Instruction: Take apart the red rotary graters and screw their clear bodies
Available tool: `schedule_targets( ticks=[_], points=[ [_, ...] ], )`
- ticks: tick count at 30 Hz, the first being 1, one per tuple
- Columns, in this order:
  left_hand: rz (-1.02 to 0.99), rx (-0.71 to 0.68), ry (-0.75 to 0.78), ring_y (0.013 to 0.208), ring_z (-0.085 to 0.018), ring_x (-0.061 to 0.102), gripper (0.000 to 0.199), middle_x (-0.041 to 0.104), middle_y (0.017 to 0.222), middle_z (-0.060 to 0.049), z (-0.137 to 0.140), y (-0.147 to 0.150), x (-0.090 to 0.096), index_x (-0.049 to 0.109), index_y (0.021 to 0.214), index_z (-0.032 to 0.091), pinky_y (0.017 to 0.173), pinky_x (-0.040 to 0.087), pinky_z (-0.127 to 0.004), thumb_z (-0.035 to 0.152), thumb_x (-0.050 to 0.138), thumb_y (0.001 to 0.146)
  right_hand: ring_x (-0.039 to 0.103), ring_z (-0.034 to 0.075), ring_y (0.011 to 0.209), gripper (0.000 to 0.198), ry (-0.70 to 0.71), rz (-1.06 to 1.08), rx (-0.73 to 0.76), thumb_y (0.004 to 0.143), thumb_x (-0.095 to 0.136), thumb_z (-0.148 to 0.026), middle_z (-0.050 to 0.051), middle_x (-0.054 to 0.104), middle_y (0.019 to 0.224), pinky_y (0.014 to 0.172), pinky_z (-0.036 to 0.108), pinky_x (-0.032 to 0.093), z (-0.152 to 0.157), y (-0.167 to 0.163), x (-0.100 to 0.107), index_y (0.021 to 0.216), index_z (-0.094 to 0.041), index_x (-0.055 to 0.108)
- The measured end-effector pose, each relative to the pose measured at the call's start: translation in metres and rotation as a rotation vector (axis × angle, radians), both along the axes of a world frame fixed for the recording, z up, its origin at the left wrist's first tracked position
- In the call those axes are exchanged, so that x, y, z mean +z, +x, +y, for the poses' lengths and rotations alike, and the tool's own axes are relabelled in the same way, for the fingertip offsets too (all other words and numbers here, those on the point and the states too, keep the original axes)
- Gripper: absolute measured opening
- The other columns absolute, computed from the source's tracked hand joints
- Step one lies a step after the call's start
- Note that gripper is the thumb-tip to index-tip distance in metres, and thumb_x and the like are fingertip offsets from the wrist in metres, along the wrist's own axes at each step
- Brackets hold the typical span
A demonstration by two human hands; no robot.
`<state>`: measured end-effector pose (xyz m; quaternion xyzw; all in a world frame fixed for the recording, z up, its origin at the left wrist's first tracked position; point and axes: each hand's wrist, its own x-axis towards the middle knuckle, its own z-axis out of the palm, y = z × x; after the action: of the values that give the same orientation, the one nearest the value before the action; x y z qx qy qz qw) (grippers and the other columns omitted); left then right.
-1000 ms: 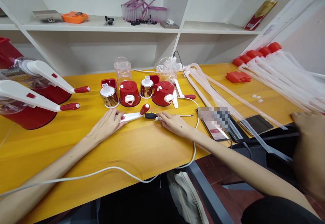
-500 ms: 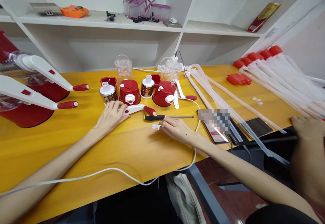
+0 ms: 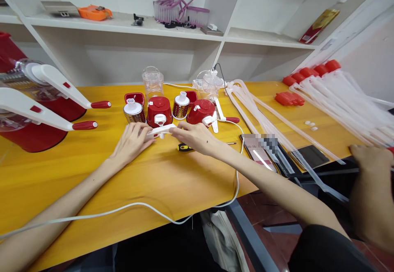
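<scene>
Between my two hands is a white crank handle [image 3: 164, 129] with a small red patch, held just above the table in front of the red grater bases. My left hand [image 3: 131, 139] is closed on its left end. At the right end, my right hand [image 3: 194, 136] is closed too, its fingers covering the grip. A small white bit juts out below the crank, and I cannot tell whether it is a separate part. Partly under my right hand lies a screwdriver [image 3: 184, 147]. Behind stand red bases [image 3: 160, 109] and grater drums [image 3: 134, 109].
Assembled drum graters [image 3: 40, 111] stand at the left. Clear hoppers [image 3: 153, 81] are at the back. A white cable [image 3: 123, 206] crosses the front edge. Phones [image 3: 257, 150], plastic strips [image 3: 261, 116] and red parts [image 3: 289, 98] lie rightward, near another person's hand [image 3: 369, 157].
My right hand has moved up and left from the table onto the crank's right end. The crank has been raised and turned. The white piece formerly in my right hand no longer shows there.
</scene>
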<state>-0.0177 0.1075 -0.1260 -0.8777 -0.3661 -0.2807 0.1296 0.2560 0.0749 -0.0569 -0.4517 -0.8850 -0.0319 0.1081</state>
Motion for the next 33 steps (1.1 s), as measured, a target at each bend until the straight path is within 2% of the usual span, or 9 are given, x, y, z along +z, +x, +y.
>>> schedule_targets(
  ticks=[5,7,10,12,15,20,26,30,33],
  points=[
    [-0.109,0.044,0.023,0.092,-0.029,0.061,0.028,0.065,0.104,-0.012,-0.010,-0.015,-0.002,0.056,0.113,0.017,0.080,0.052,-0.041,0.038,0.065,0.098,0.003,-0.004,0.074,0.053,-0.111,-0.041,-0.089,0.103,0.019,-0.045,0.000,0.052,0.125,0.069,0.014,0.006,0.019,-0.037,-0.001,0.140,-0.035,0.056],
    [-0.156,0.079,0.042,0.088,-0.029,0.060,0.031,0.063,0.098,-0.010,-0.013,-0.018,-0.003,0.053,0.109,0.018,0.077,0.051,-0.040,0.042,0.067,0.096,0.010,-0.004,0.078,0.051,-0.116,-0.042,-0.092,0.103,0.021,-0.042,0.002,0.048,0.130,0.073,0.014,0.010,0.028,-0.051,-0.004,0.141,-0.038,0.054],
    [-0.195,0.104,0.058,0.087,-0.027,0.061,0.032,0.061,0.097,-0.009,-0.016,-0.018,-0.005,0.050,0.105,0.020,0.076,0.051,-0.038,0.043,0.069,0.094,0.027,-0.002,0.099,0.051,-0.102,-0.036,-0.084,0.102,0.022,-0.035,0.005,0.046,0.132,0.087,0.013,0.023,0.041,-0.065,-0.010,0.142,-0.038,0.053],
    [-0.201,0.097,0.059,0.086,-0.026,0.061,0.032,0.061,0.097,-0.008,-0.018,-0.016,-0.004,0.049,0.104,0.020,0.077,0.051,-0.038,0.043,0.069,0.095,0.031,0.003,0.114,0.052,-0.096,-0.032,-0.068,0.101,0.020,-0.034,0.008,0.046,0.134,0.101,0.019,0.031,0.047,-0.068,-0.015,0.139,-0.036,0.055],
    [-0.200,0.078,0.057,0.084,-0.026,0.060,0.031,0.062,0.096,-0.008,-0.019,-0.014,-0.003,0.049,0.104,0.020,0.076,0.051,-0.038,0.043,0.069,0.095,0.030,0.007,0.122,0.055,-0.090,-0.018,-0.042,0.101,0.016,-0.038,0.010,0.044,0.137,0.114,0.032,0.031,0.051,-0.068,-0.020,0.139,-0.033,0.057],
    [-0.190,0.061,0.041,0.084,-0.027,0.059,0.030,0.061,0.095,-0.008,-0.017,-0.015,-0.002,0.051,0.103,0.020,0.075,0.050,-0.038,0.044,0.068,0.096,0.029,0.008,0.124,0.052,-0.074,0.017,-0.017,0.099,0.027,-0.046,0.009,0.043,0.140,0.116,0.034,0.029,0.051,-0.064,-0.025,0.138,-0.028,0.058],
    [-0.217,0.052,0.002,0.085,-0.026,0.058,0.020,0.062,0.094,-0.007,-0.018,-0.016,0.000,0.052,0.100,0.020,0.076,0.050,-0.039,0.038,0.063,0.098,0.034,0.004,0.120,0.060,0.019,0.096,-0.080,0.100,0.019,-0.055,0.006,0.050,0.135,0.110,0.028,0.031,0.025,-0.016,-0.023,0.136,-0.030,0.060],
    [-0.281,0.029,-0.033,0.084,-0.025,0.059,0.011,0.061,0.090,-0.006,-0.017,-0.015,0.001,0.051,0.096,0.021,0.075,0.050,-0.038,0.029,0.058,0.099,0.041,0.001,0.116,0.055,0.107,0.091,-0.086,0.098,0.035,-0.057,0.007,0.053,0.128,0.105,0.021,0.038,-0.017,0.046,-0.032,0.128,-0.021,0.065],
    [-0.326,0.014,-0.058,0.082,-0.024,0.060,0.010,0.062,0.088,-0.005,-0.017,-0.010,0.002,0.051,0.095,0.022,0.074,0.051,-0.037,0.029,0.056,0.099,0.045,0.002,0.115,0.057,0.144,0.053,-0.055,0.093,0.047,-0.058,0.008,0.055,0.126,0.102,0.020,0.044,-0.036,0.074,-0.049,0.129,-0.018,0.065]
  ],
)
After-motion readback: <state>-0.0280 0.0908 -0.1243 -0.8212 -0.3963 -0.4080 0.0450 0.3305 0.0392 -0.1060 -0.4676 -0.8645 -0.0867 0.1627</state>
